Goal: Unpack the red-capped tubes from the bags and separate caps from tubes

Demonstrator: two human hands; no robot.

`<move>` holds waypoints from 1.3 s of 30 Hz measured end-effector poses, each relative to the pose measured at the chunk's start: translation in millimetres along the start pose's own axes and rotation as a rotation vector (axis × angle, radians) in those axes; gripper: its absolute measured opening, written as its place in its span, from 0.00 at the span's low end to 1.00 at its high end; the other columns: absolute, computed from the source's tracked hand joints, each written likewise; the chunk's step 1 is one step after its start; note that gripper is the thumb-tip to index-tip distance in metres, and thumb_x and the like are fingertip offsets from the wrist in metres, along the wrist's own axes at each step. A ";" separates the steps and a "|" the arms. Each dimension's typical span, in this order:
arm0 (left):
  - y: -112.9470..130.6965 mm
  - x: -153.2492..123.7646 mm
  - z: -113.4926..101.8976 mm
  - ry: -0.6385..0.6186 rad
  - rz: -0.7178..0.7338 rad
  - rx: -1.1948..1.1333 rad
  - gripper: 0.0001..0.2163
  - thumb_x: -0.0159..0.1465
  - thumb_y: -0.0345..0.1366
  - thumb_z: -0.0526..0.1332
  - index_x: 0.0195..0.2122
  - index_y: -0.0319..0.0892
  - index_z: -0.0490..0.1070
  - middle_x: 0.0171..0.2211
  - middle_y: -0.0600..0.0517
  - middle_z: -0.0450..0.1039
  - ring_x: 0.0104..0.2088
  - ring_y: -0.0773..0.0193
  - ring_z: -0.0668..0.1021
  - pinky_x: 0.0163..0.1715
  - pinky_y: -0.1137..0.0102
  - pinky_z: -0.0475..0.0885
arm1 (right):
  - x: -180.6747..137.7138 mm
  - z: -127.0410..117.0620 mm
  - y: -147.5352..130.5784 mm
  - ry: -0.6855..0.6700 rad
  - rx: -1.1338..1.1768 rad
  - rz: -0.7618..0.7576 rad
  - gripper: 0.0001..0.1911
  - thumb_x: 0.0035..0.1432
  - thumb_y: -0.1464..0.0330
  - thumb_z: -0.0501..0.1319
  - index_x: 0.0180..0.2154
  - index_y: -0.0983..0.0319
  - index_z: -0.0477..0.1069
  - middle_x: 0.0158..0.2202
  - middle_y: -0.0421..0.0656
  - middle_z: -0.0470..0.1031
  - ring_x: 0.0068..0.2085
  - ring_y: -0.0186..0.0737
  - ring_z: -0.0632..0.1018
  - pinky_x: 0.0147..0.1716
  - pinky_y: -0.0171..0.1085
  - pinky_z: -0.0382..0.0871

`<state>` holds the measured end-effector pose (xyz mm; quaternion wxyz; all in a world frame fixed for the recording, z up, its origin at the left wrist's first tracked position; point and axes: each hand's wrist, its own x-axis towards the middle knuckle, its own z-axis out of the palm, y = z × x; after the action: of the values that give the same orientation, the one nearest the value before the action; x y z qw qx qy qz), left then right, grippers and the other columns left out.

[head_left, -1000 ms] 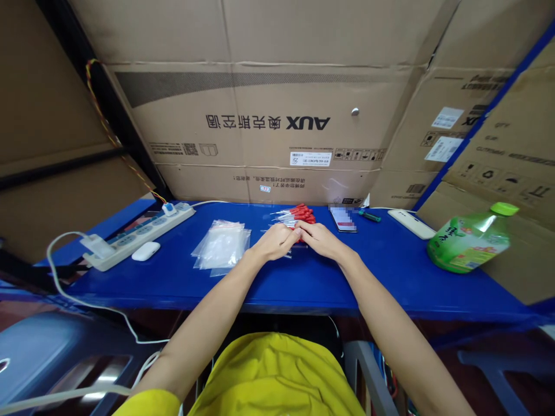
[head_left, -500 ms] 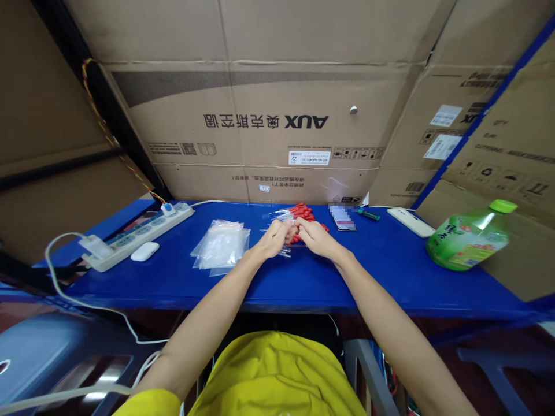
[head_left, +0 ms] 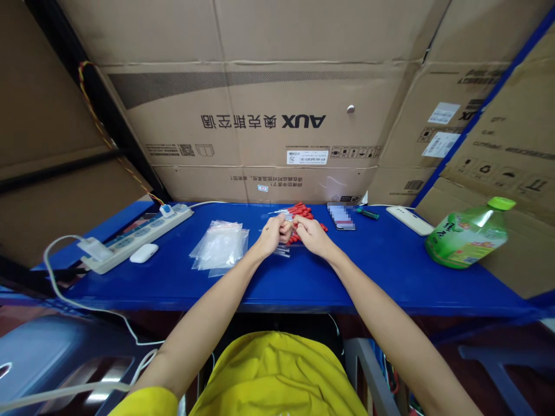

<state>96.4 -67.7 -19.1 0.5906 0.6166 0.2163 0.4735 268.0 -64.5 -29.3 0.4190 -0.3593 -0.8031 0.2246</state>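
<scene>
My left hand (head_left: 274,234) and my right hand (head_left: 309,236) are close together over the middle of the blue table, both with fingers closed in a pinch. Between them they grip what looks like a clear plastic bag, mostly hidden by my fingers. Metal shafts (head_left: 282,251) show just below my left hand. Behind and around my hands lies a pile of red-handled screwdrivers (head_left: 301,210), some of it covered by my fingers. Left of my left hand is a stack of clear zip bags (head_left: 221,245), lying flat.
A phone (head_left: 341,216) and a green-handled tool (head_left: 367,214) lie right of the pile. Farther right are a white device (head_left: 409,221) and a green-capped bottle (head_left: 468,237). A power strip (head_left: 139,237) and a white case (head_left: 144,252) sit left. Cardboard (head_left: 260,92) walls the back.
My hands stay over the pile, still pinched. The knuckles have turned slightly and a small gap shows between the hands. The view has shifted a little.
</scene>
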 end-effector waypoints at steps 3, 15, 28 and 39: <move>1.6 3.2 -0.7 0.043 -0.094 -0.235 0.28 0.71 0.53 0.53 0.19 0.45 0.47 0.14 0.60 0.45 0.16 0.74 0.48 0.18 0.75 0.46 | -1.8 -3.2 0.6 -0.013 -0.067 -0.048 0.11 0.71 0.65 0.50 0.37 0.59 0.67 0.29 0.38 0.71 0.30 0.37 0.71 0.34 0.36 0.61; 17.2 0.4 12.5 0.173 -0.371 -0.867 0.21 0.75 0.40 0.50 0.23 0.44 0.47 0.15 0.62 0.45 0.12 0.74 0.53 0.15 0.76 0.52 | -5.9 -8.3 -7.9 0.092 -0.488 -0.132 0.07 0.71 0.67 0.54 0.44 0.59 0.71 0.43 0.48 0.78 0.43 0.45 0.77 0.42 0.38 0.67; 13.3 2.7 13.3 0.191 -0.357 -0.636 0.23 0.77 0.45 0.44 0.24 0.44 0.47 0.14 0.62 0.46 0.11 0.75 0.48 0.12 0.79 0.43 | -2.9 4.1 -0.9 0.074 -0.465 -0.132 0.06 0.62 0.74 0.52 0.34 0.58 0.62 0.33 0.44 0.71 0.33 0.43 0.70 0.34 0.39 0.59; 11.2 2.1 14.9 0.210 -0.328 -0.651 0.22 0.76 0.45 0.48 0.24 0.45 0.45 0.13 0.62 0.44 0.11 0.74 0.50 0.15 0.77 0.48 | -1.2 7.1 0.2 0.131 -0.312 -0.120 0.07 0.62 0.73 0.51 0.32 0.57 0.62 0.29 0.42 0.70 0.30 0.42 0.70 0.34 0.38 0.60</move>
<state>106.6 -76.1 -5.8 0.7982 0.3018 0.2097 0.4773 262.7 -65.7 -33.9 0.4221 -0.3851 -0.8193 0.0480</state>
